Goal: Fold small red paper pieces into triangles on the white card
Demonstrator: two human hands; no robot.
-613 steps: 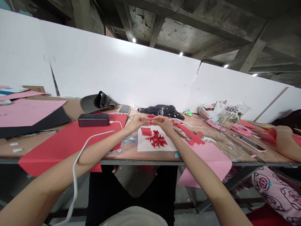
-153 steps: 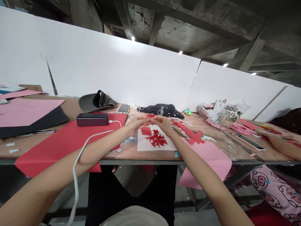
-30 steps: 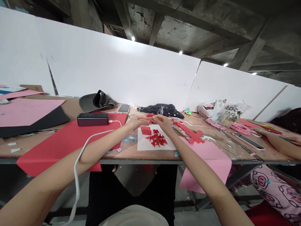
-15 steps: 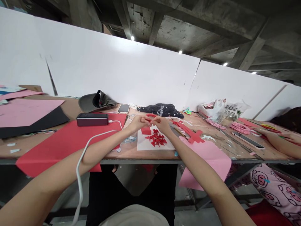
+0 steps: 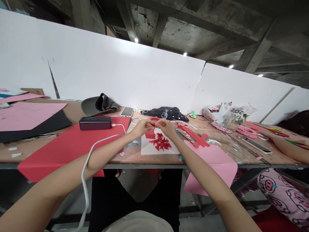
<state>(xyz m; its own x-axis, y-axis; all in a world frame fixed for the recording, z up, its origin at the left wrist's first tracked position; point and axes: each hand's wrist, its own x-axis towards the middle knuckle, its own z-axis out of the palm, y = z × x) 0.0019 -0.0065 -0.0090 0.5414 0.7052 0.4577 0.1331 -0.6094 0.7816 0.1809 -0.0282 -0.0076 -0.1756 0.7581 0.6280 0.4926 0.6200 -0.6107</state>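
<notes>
Pinching a red paper strip, the left hand and right hand both grip it with closed fingers, just above a white sheet holding folded red pieces.

Figure: the wearer's own body, seen from the head. We see a bare left forearm and a bare right forearm, ending in an ungloved left hand and right hand. A white cable crosses the left forearm. Below lies a black garment; at the lower edge, a pale rounded shape, too blurred to name.
</notes>
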